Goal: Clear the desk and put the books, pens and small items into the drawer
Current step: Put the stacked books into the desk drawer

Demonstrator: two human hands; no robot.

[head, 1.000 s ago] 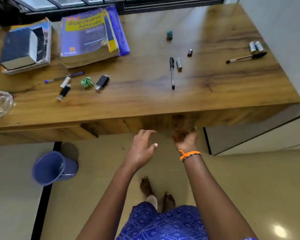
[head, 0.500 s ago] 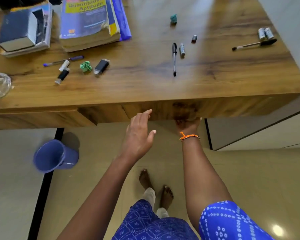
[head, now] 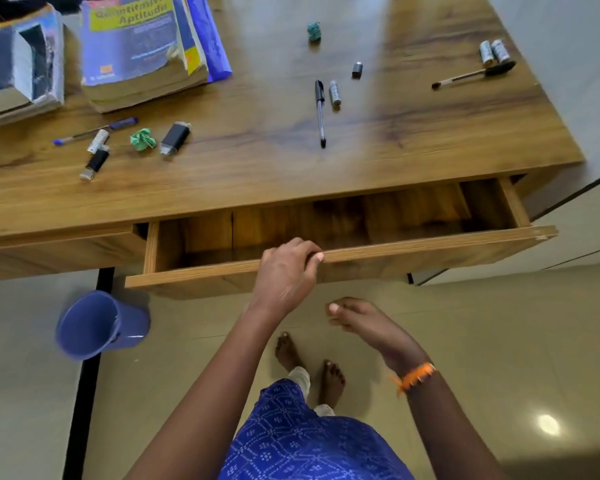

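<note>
Head cam looks straight down at a wooden desk [head: 257, 181] with its long wooden drawer [head: 361, 252] pulled out and bare inside. Left hand [head: 286, 271] curls its fingers over the drawer's front edge; right hand [head: 364, 322] hangs below it, fingers loosely bent, holding nothing. So the opening step looks done, nothing's packed yet. Next up, I'd guess, is grabbing stuff off the top. The black capped pen [head: 320, 112] lies near the middle, just beside a small silver battery [head: 335, 93]. The thick, worn purple-and-yellow paperback [head: 136, 46] sits far left, a heavy two-hander probably. A black USB stick [head: 175, 137] lies near a crumpled green scrap [head: 142, 138].
</note>
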